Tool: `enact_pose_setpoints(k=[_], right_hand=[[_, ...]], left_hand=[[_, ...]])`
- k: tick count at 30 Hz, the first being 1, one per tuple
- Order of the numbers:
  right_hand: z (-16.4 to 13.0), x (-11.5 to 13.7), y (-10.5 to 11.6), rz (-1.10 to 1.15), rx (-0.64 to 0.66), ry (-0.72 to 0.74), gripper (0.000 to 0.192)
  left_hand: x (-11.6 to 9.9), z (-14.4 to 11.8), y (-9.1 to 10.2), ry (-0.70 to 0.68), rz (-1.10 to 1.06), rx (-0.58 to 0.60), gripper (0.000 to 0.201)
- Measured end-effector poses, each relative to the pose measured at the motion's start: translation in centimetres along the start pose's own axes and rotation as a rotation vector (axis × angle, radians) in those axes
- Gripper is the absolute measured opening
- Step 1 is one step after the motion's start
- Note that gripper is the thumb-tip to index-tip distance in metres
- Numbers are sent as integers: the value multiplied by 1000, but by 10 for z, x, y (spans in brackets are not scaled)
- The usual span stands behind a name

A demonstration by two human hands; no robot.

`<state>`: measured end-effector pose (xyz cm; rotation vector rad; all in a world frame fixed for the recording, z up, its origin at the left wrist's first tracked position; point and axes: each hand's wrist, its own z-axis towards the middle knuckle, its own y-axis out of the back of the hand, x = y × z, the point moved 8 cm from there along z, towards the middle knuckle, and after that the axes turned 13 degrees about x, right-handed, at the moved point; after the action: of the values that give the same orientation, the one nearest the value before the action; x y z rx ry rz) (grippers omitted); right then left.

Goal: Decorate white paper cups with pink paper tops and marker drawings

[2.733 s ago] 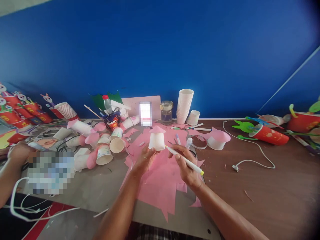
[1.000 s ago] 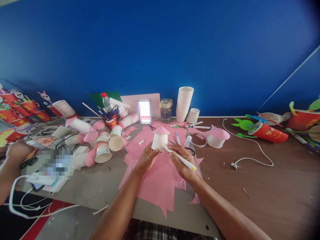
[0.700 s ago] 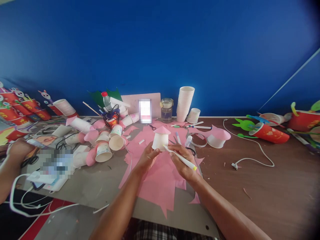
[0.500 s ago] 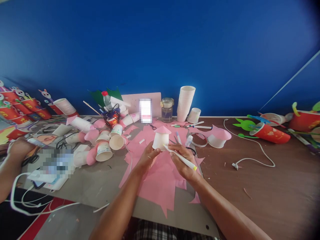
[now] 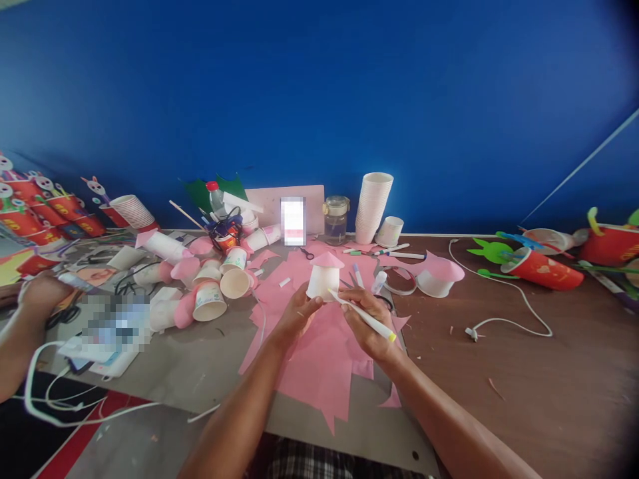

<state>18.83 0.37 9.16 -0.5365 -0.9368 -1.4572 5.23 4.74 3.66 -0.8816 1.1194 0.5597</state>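
My left hand (image 5: pixel 301 311) grips a white paper cup (image 5: pixel 322 282) that stands upside down, with a pink paper cone (image 5: pixel 327 260) on top like a roof. In my right hand (image 5: pixel 367 322) is a white marker (image 5: pixel 371 320) with a yellow end, held like a pen. Its tip meets the lower right side of the cup. Pink paper sheets (image 5: pixel 312 379) lie under both hands. Scissors (image 5: pixel 355 277) and a small white glue bottle (image 5: pixel 379 282) rest just beyond my right hand.
Several paper cups with pink parts (image 5: pixel 210 303) crowd the left. A tall cup stack (image 5: pixel 373 209), a glass jar (image 5: pixel 336 219) and a phone (image 5: pixel 293 221) stand at the back. Rightward are another pink-topped cup (image 5: pixel 435 286), a white cable (image 5: pixel 519 320) and red cups (image 5: pixel 549 267). Another person's hand (image 5: pixel 42 296) is at far left.
The whole view has shifted slightly to the right. Both hands keep their hold, and the marker tip stays at the cup's side.
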Motion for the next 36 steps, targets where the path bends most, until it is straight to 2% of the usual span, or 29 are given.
enact_pose_setpoints(k=[16, 36], right_hand=[[0, 0, 1, -8, 0, -13, 14], [2, 0, 1, 2, 15, -34, 11]], left_hand=[[3, 0, 3, 7, 19, -6, 44], [-3, 0, -3, -12, 19, 29, 42]])
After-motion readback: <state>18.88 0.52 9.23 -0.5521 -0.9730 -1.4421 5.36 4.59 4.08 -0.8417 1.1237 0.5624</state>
